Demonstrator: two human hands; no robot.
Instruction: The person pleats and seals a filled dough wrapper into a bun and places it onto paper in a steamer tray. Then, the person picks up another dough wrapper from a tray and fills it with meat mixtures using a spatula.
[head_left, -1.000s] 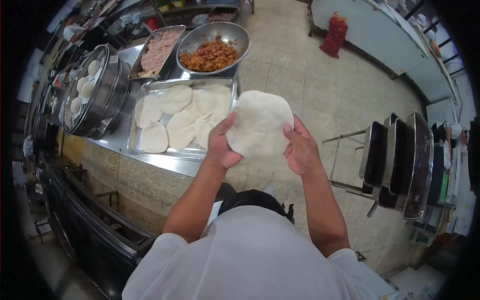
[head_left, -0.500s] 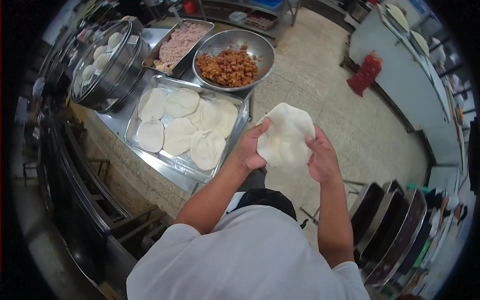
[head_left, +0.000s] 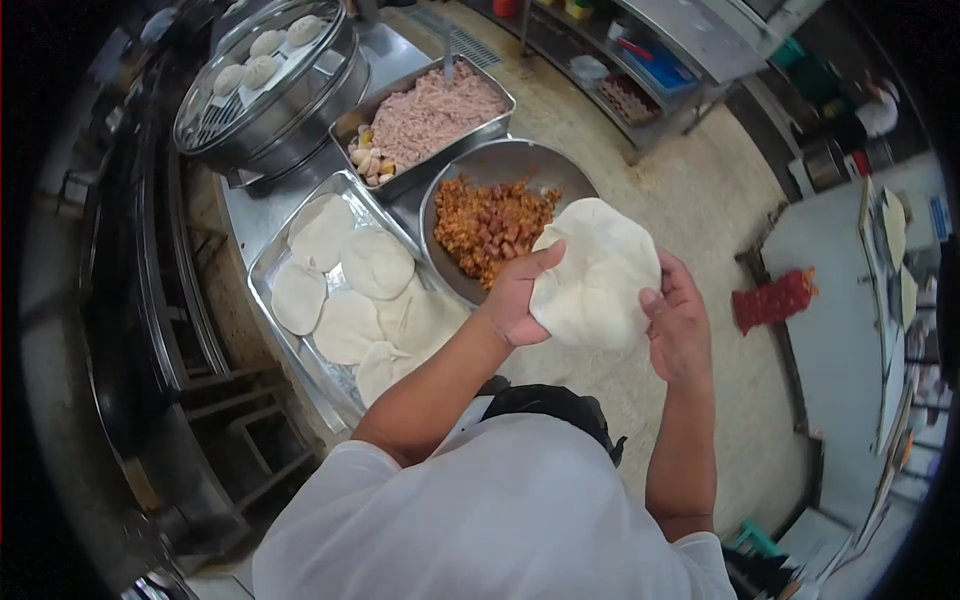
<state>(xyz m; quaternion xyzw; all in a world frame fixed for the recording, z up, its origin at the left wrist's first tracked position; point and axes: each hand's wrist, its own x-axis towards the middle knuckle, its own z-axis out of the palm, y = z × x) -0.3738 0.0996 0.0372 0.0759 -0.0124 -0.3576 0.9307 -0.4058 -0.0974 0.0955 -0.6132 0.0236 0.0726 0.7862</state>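
Observation:
A round white dough wrapper (head_left: 598, 275) hangs in the air in front of me, its surface slightly wrinkled. My left hand (head_left: 522, 305) grips its left edge, thumb on top and the other fingers mostly hidden beneath. At the opposite edge, my right hand (head_left: 682, 322) has its thumb over the rim and its fingers behind. Just beyond the wrapper is a steel bowl (head_left: 572, 172) of chopped, orange-brown filling (head_left: 492, 225), partly covered by the dough. Several more dough wrappers (head_left: 377, 263) lie in a shallow metal tray (head_left: 262, 290) left of my left forearm.
A deep pan (head_left: 508, 112) of minced pink meat (head_left: 432, 115) stands behind the bowl. Stacked steamers (head_left: 285, 120) with several pale buns stand at the far left. Shelving (head_left: 690, 35) rises at the back. A red mesh sack (head_left: 775, 300) leans by the white counter (head_left: 845, 340) on the right.
My view has turned and shifted, so the bowl now sits right behind my hands. Both hands still hold the wrapper, which overlaps the bowl's near side.

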